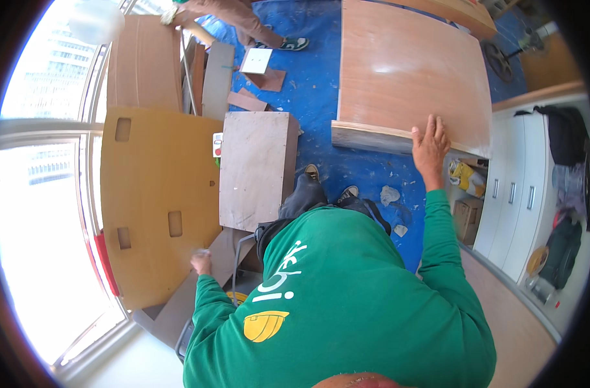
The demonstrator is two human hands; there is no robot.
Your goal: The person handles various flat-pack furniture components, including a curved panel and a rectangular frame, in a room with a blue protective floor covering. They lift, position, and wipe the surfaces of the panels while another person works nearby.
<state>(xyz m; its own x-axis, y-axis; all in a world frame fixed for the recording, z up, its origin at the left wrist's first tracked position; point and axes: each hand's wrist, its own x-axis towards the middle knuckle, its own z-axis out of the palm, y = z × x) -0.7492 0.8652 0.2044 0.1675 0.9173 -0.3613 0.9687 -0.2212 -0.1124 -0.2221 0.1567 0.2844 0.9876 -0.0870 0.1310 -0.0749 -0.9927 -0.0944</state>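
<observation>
My right hand [431, 145] lies with fingers spread on the near edge of a large reddish-brown plywood panel [411, 64]. A plywood strip [372, 134] runs along that panel's near side, its face turned toward me. Down at the left, my left hand [202, 263] is closed beside a yellow board [156, 187] with rectangular cutouts. Something small and pale shows at its fingers, too blurred to name. A pale wooden box [255, 169] with rows of fastener marks stands between the yellow board and my legs.
Blue sheeting [321, 71] covers the floor, with crumpled scraps [389, 195] near my feet. Another person [243, 22] stands at the far left by a small white-topped box [257, 61]. White cabinets [512, 187] line the right; bright windows [43, 168] fill the left.
</observation>
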